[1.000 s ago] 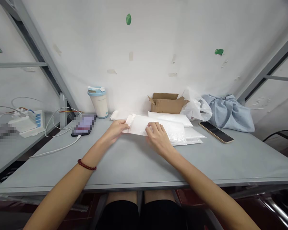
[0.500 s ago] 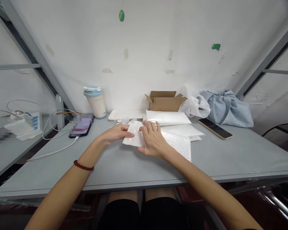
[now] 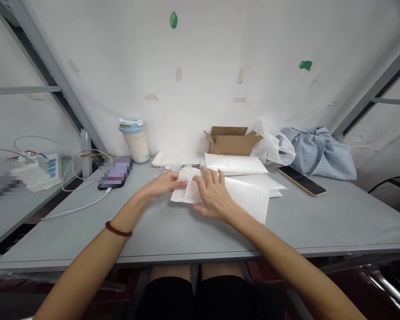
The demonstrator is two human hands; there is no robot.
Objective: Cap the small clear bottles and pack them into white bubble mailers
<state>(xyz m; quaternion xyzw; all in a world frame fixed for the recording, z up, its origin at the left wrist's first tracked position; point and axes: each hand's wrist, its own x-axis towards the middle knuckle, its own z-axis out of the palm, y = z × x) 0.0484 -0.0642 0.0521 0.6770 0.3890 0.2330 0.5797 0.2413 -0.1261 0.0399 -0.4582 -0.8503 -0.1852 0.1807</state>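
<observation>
A white bubble mailer (image 3: 248, 198) lies slantwise over the desk, its left end raised a little between my hands. My left hand (image 3: 162, 184) pinches that left end, thumb on top and fingers curled beneath. Across the mailer's middle rests my right hand (image 3: 216, 196), fingers bent over the upper face and thumb at the near edge. The part under the right palm is hidden. Just behind are more white bubble mailers (image 3: 236, 163), piled loosely, and some crumpled clear plastic partly covered by the left end.
Along the wall stand a tumbler (image 3: 135, 141), an open cardboard box (image 3: 234, 143), a white plastic bag (image 3: 276, 144) and a blue cloth bag (image 3: 322, 153). One phone (image 3: 302, 180) lies right; another phone (image 3: 116, 173), with a charging cable (image 3: 76, 213), lies left beside a power strip (image 3: 50, 171).
The mailer's left end now shows a folded strip near my left fingers, where it looked flatter before. Both hands keep nearly the same places. The whole view has shifted slightly.
</observation>
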